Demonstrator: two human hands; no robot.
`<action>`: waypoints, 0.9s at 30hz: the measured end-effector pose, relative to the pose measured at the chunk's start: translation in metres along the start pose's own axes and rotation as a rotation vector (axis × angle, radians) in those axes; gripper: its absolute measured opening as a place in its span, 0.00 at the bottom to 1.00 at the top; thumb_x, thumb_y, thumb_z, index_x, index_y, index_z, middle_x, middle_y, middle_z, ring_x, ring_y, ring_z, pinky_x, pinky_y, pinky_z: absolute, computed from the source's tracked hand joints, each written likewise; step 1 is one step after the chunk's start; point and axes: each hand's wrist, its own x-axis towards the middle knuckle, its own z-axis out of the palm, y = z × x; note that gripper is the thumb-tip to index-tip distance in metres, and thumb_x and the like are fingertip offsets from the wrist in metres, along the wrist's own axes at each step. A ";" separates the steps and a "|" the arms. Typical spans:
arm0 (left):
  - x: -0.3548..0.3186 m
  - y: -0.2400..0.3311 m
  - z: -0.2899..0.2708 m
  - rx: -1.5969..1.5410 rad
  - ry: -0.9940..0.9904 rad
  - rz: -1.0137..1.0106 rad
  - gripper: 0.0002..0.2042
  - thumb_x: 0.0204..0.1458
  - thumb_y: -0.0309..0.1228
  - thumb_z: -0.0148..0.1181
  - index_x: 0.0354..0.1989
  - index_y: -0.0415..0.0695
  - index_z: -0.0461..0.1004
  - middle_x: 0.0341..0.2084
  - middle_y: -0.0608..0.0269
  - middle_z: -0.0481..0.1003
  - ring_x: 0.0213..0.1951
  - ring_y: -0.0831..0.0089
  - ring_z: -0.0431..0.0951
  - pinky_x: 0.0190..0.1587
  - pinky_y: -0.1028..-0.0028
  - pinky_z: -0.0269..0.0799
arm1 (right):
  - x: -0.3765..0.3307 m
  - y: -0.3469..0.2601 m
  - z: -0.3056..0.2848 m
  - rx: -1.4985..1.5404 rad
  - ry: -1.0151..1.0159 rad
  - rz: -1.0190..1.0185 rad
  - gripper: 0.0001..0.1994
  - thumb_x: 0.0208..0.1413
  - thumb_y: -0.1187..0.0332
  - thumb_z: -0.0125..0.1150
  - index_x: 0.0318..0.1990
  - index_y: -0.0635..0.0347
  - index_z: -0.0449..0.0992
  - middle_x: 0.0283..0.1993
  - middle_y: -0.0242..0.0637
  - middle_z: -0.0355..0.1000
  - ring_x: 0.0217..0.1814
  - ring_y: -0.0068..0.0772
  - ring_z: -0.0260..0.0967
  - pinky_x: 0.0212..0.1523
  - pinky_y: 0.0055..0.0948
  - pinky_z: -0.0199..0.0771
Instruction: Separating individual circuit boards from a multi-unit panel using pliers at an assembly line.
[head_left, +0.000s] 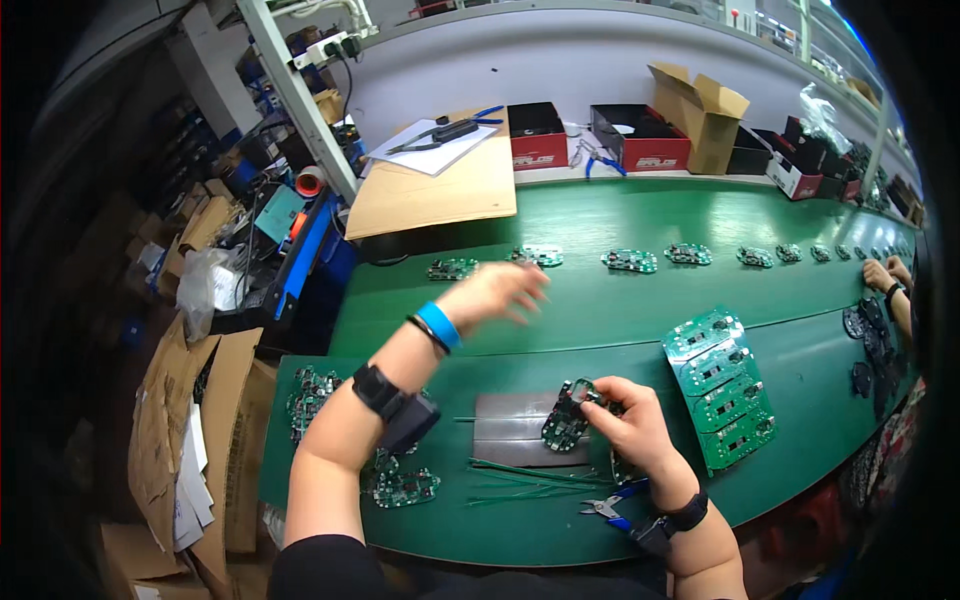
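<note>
My right hand (640, 424) pinches a green circuit board (566, 418) with dark parts on it, held over a brown mat (500, 415). Stretched out farther away is my left hand (497, 293), its fingers apart and slightly blurred, with nothing seen in them. Just beyond it lies a small circuit board (537, 256) in the far row. Green strips (530, 478) lie along the mat's near edge. Beside my right wrist rest blue-handled cutters (606, 508).
A multi-board green panel (720, 390) lies right of my right hand. Loose circuit boards (406, 487) sit by my left forearm. A co-worker's hand (880, 275) is at the far right, near black parts (875, 340). Cardboard (445, 195), red-black boxes (640, 140) and pliers line the back.
</note>
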 end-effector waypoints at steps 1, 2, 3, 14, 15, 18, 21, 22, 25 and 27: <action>-0.011 0.010 0.025 -0.060 -0.237 -0.039 0.22 0.54 0.35 0.55 0.56 0.42 0.62 0.42 0.53 0.71 0.40 0.70 0.74 0.41 0.74 0.72 | 0.000 0.001 0.001 -0.007 0.023 -0.017 0.09 0.47 0.73 0.61 0.36 0.67 0.75 0.23 0.29 0.69 0.23 0.13 0.59 0.24 0.17 0.61; -0.027 0.022 0.053 0.054 -0.293 -0.017 0.24 0.50 0.30 0.58 0.57 0.42 0.61 0.40 0.53 0.72 0.39 0.72 0.74 0.39 0.74 0.73 | 0.000 0.001 0.002 0.035 0.020 -0.027 0.10 0.47 0.74 0.61 0.38 0.66 0.75 0.22 0.28 0.69 0.22 0.13 0.59 0.23 0.17 0.60; -0.041 0.031 0.070 0.172 -0.339 0.005 0.27 0.47 0.26 0.61 0.57 0.42 0.61 0.38 0.52 0.73 0.38 0.74 0.74 0.38 0.75 0.73 | 0.000 0.002 0.005 0.039 0.007 -0.035 0.10 0.47 0.74 0.61 0.38 0.66 0.75 0.22 0.28 0.69 0.22 0.13 0.59 0.23 0.17 0.60; -0.044 -0.038 -0.143 -0.142 0.944 -0.179 0.17 0.44 0.18 0.59 0.44 0.41 0.67 0.35 0.56 0.72 0.37 0.64 0.76 0.40 0.61 0.74 | -0.011 -0.017 -0.007 -0.876 -0.034 -0.106 0.13 0.38 0.69 0.64 0.35 0.57 0.75 0.31 0.37 0.68 0.36 0.41 0.70 0.33 0.37 0.72; -0.045 -0.054 -0.160 -0.198 1.045 -0.202 0.16 0.44 0.18 0.58 0.43 0.40 0.67 0.35 0.56 0.72 0.37 0.64 0.75 0.40 0.59 0.74 | -0.011 -0.015 -0.008 -0.874 -0.024 -0.100 0.13 0.38 0.69 0.64 0.35 0.57 0.75 0.31 0.37 0.68 0.36 0.41 0.70 0.33 0.37 0.72; -0.037 -0.088 -0.176 -0.259 1.250 -0.259 0.15 0.44 0.15 0.58 0.42 0.37 0.66 0.34 0.54 0.72 0.35 0.62 0.76 0.38 0.58 0.75 | -0.007 -0.005 -0.008 -0.910 -0.089 -0.081 0.09 0.39 0.68 0.64 0.31 0.56 0.77 0.30 0.36 0.69 0.36 0.40 0.70 0.34 0.37 0.71; -0.021 -0.119 -0.191 -0.213 1.411 -0.353 0.17 0.43 0.16 0.60 0.44 0.34 0.67 0.33 0.53 0.72 0.33 0.61 0.76 0.36 0.61 0.77 | -0.007 0.002 -0.008 -0.909 -0.078 -0.060 0.06 0.40 0.68 0.63 0.28 0.55 0.78 0.27 0.34 0.69 0.35 0.39 0.70 0.34 0.36 0.71; -0.052 -0.146 -0.237 0.041 1.442 -0.433 0.20 0.43 0.27 0.62 0.45 0.35 0.67 0.38 0.48 0.71 0.41 0.54 0.72 0.42 0.56 0.72 | -0.004 -0.002 -0.002 -0.900 -0.069 -0.145 0.04 0.41 0.68 0.62 0.26 0.54 0.78 0.25 0.33 0.68 0.34 0.38 0.70 0.33 0.36 0.71; -0.017 -0.143 -0.213 0.482 1.364 -0.649 0.28 0.42 0.46 0.62 0.48 0.38 0.69 0.46 0.41 0.67 0.51 0.44 0.63 0.52 0.52 0.63 | -0.002 0.012 -0.011 -0.868 -0.004 -0.175 0.04 0.41 0.68 0.62 0.27 0.53 0.78 0.25 0.33 0.69 0.33 0.38 0.70 0.32 0.36 0.71; -0.021 -0.097 -0.178 0.660 1.430 -0.728 0.28 0.43 0.53 0.58 0.48 0.45 0.71 0.52 0.37 0.61 0.55 0.40 0.56 0.55 0.53 0.58 | -0.005 0.001 -0.019 -0.835 -0.058 -0.183 0.04 0.41 0.68 0.62 0.27 0.54 0.78 0.25 0.33 0.69 0.33 0.38 0.69 0.32 0.36 0.70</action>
